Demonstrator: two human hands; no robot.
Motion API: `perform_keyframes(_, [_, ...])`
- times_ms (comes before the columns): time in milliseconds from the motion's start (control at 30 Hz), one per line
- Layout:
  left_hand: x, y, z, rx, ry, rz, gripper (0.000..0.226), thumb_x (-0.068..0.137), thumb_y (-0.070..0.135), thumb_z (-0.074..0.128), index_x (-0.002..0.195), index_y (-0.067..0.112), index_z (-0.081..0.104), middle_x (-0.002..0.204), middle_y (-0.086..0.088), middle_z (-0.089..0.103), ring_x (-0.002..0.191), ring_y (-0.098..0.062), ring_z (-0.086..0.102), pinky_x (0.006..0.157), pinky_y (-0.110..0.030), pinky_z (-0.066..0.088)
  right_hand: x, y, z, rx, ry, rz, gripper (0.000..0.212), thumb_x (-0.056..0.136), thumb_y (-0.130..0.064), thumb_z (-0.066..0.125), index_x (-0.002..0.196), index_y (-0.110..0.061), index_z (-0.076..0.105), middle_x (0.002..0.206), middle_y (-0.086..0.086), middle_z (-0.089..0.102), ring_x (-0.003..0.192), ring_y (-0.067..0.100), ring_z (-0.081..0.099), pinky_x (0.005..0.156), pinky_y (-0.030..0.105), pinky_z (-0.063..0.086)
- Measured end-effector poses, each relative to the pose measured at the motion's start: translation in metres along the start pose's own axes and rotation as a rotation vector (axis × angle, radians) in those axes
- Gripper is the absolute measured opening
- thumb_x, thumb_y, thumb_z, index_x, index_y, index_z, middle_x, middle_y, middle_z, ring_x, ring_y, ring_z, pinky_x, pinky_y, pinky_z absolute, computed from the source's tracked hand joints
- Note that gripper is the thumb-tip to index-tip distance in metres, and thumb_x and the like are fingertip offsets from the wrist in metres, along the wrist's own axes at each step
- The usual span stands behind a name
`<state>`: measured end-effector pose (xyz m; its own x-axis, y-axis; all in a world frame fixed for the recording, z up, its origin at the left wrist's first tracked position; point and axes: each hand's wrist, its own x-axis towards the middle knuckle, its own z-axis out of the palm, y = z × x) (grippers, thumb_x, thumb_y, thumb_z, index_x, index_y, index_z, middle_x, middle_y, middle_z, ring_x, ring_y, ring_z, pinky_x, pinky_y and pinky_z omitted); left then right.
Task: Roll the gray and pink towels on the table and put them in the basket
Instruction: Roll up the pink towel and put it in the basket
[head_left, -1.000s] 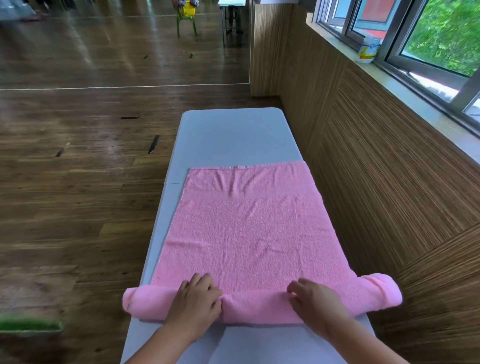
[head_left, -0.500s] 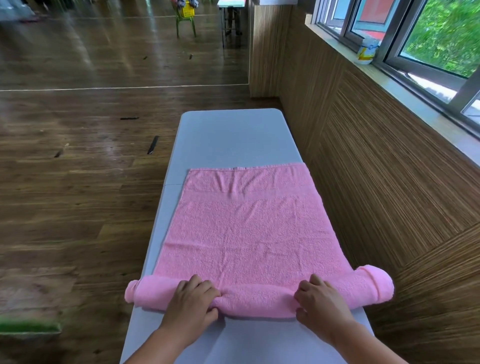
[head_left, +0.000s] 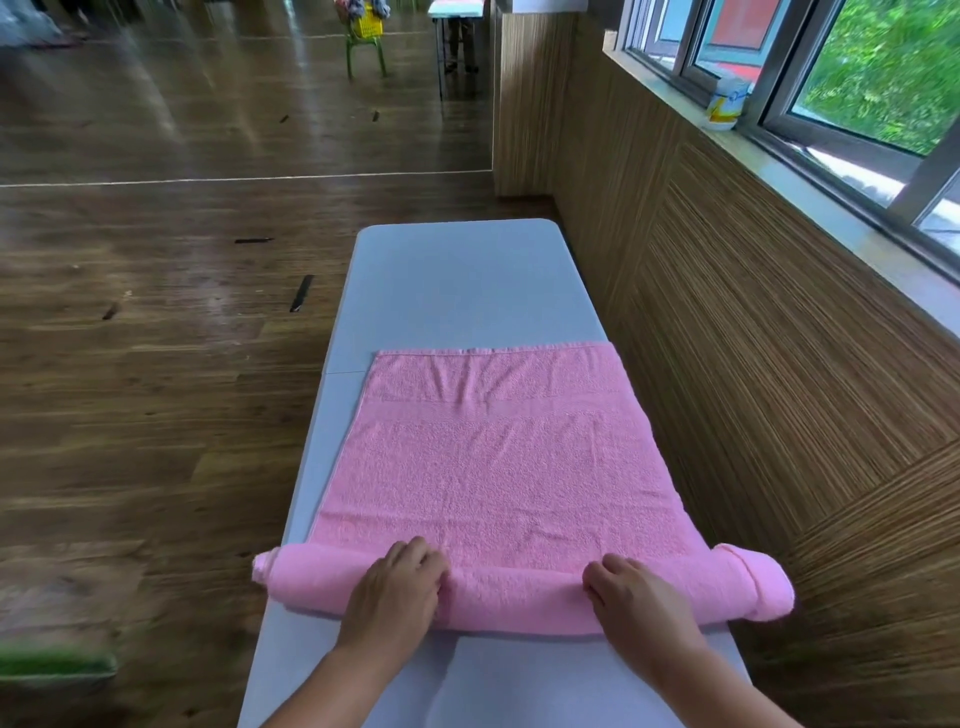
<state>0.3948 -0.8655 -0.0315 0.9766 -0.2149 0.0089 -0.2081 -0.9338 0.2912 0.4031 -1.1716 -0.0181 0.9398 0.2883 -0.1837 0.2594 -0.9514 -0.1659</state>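
A: What was seen first, taking the largest things?

B: A dark wooden floor (head_left: 156, 364) was spread across the left. A panelled wooden wall (head_left: 753, 389) was run down the right, with a window (head_left: 857, 67) set above it.

A: And the table?

B: A long pale gray table (head_left: 457, 291) was stood alongside that wall, running away from the person.

A: Where was the towel found?

B: The pink towel (head_left: 498, 457) was laid flat over the near half of the table, its far hem drawn straight across. Its right edge was hung slightly over the wall side of the table. The near end was wound into a roll (head_left: 519, 597) lying crosswise — both ends were stuck out past the table's edges, and the spiral was shown at the right end.

A: How were the hands placed?

B: The left hand (head_left: 395, 587) was set on top of the roll, left of its middle, with the fingers curled over its far side. The right hand (head_left: 634, 592) was set likewise, right of the middle. The roll was gripped by both, with a stretch of towel left between them.

A: Anything smaller?

B: A yellow basket (head_left: 366, 23) was perched on a green chair (head_left: 363, 57) at the far end of the room, well apart from the table. A white and yellow tub (head_left: 726, 106) was stood on the windowsill — its label could not be read.
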Motion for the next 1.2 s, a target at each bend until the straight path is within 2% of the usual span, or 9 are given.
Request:
perform_keyframes(133, [-0.009, 0.002, 0.001, 0.004, -0.041, 0.071, 0.023, 0.078, 0.036, 0.069, 0.1, 0.039, 0.064, 0.11, 0.024, 0.06, 0.094, -0.003, 0.052, 0.074, -0.021, 0.047, -0.008, 0.001, -0.002, -0.029, 0.026, -0.093, 0.025, 0.053, -0.034, 0.076, 0.075, -0.027, 0.066, 0.081, -0.009, 0.052, 0.073, 0.014, 0.048, 0.052, 0.025, 0.044])
perform_keyframes(300, [-0.008, -0.003, -0.001, 0.077, -0.161, 0.072, 0.041, 0.069, 0.053, 0.054, 0.11, 0.046, 0.057, 0.107, 0.029, 0.06, 0.094, -0.003, 0.05, 0.073, -0.023, 0.041, 0.0, -0.001, -0.005, -0.084, -0.006, -0.045, 0.029, 0.045, -0.032, 0.086, 0.063, -0.024, 0.064, 0.076, -0.008, 0.05, 0.069, 0.015, 0.048, 0.048, 0.026, 0.041])
perform_keyframes(433, [-0.005, 0.0, -0.004, 0.088, -0.135, 0.083, 0.032, 0.065, 0.049, 0.054, 0.095, 0.043, 0.065, 0.085, 0.028, 0.061, 0.081, -0.002, 0.044, 0.064, -0.021, 0.037, 0.002, -0.004, -0.012, -0.061, -0.068, -0.085, 0.022, 0.081, -0.038, 0.058, 0.084, -0.018, 0.069, 0.093, -0.006, 0.049, 0.091, 0.016, 0.045, 0.06, 0.026, 0.035])
perform_keyframes(633, [-0.002, 0.005, -0.007, 0.051, -0.173, 0.1, 0.039, 0.081, 0.05, 0.037, 0.1, 0.034, 0.067, 0.1, 0.018, 0.056, 0.097, -0.009, 0.042, 0.084, -0.032, 0.038, 0.0, -0.004, -0.013, 0.01, -0.112, -0.006, 0.03, 0.093, -0.032, 0.038, 0.091, -0.018, 0.064, 0.092, -0.003, 0.051, 0.086, 0.019, 0.05, 0.064, 0.033, 0.038])
perform_keyframes(733, [0.004, 0.0, -0.004, 0.012, -0.055, 0.07, 0.011, 0.082, 0.046, 0.058, 0.088, 0.037, 0.061, 0.091, 0.019, 0.049, 0.085, -0.008, 0.05, 0.07, -0.025, 0.042, -0.001, -0.005, -0.008, 0.037, -0.026, 0.07, 0.01, 0.085, -0.022, 0.059, 0.093, -0.027, 0.055, 0.085, -0.007, 0.058, 0.072, 0.02, 0.058, 0.047, 0.031, 0.033])
perform_keyframes(833, [0.004, -0.001, 0.0, -0.014, -0.003, 0.095, 0.015, 0.079, 0.034, 0.071, 0.083, 0.038, 0.057, 0.087, 0.022, 0.052, 0.082, -0.006, 0.047, 0.067, -0.023, 0.041, -0.004, 0.003, 0.001, -0.063, 0.0, -0.014, 0.034, 0.055, -0.017, 0.085, 0.069, -0.027, 0.056, 0.068, -0.01, 0.05, 0.061, 0.015, 0.048, 0.038, 0.024, 0.021])
perform_keyframes(967, [-0.004, -0.002, 0.0, -0.007, -0.008, 0.148, 0.018, 0.081, 0.045, 0.057, 0.095, 0.04, 0.067, 0.099, 0.028, 0.06, 0.09, -0.001, 0.044, 0.075, -0.023, 0.039, -0.01, 0.005, 0.001, -0.11, 0.063, -0.132, 0.026, 0.05, -0.038, 0.077, 0.072, -0.027, 0.068, 0.079, -0.009, 0.054, 0.076, 0.017, 0.05, 0.057, 0.028, 0.046])
perform_keyframes(1067, [-0.008, -0.007, -0.001, 0.065, -0.104, 0.159, 0.048, 0.066, 0.064, 0.06, 0.111, 0.046, 0.064, 0.112, 0.03, 0.06, 0.097, -0.001, 0.054, 0.083, -0.023, 0.039, -0.011, 0.004, 0.0, -0.143, 0.034, -0.117, 0.033, 0.047, -0.041, 0.081, 0.075, -0.028, 0.07, 0.08, -0.01, 0.057, 0.077, 0.017, 0.053, 0.059, 0.029, 0.047])
perform_keyframes(1200, [-0.007, -0.009, 0.001, 0.098, -0.112, 0.148, 0.037, 0.069, 0.047, 0.058, 0.106, 0.047, 0.065, 0.095, 0.029, 0.06, 0.082, -0.002, 0.054, 0.067, -0.022, 0.042, -0.004, 0.0, -0.007, -0.128, 0.034, -0.147, 0.024, 0.042, -0.039, 0.081, 0.057, -0.027, 0.067, 0.064, -0.015, 0.054, 0.066, 0.012, 0.05, 0.054, 0.025, 0.045])
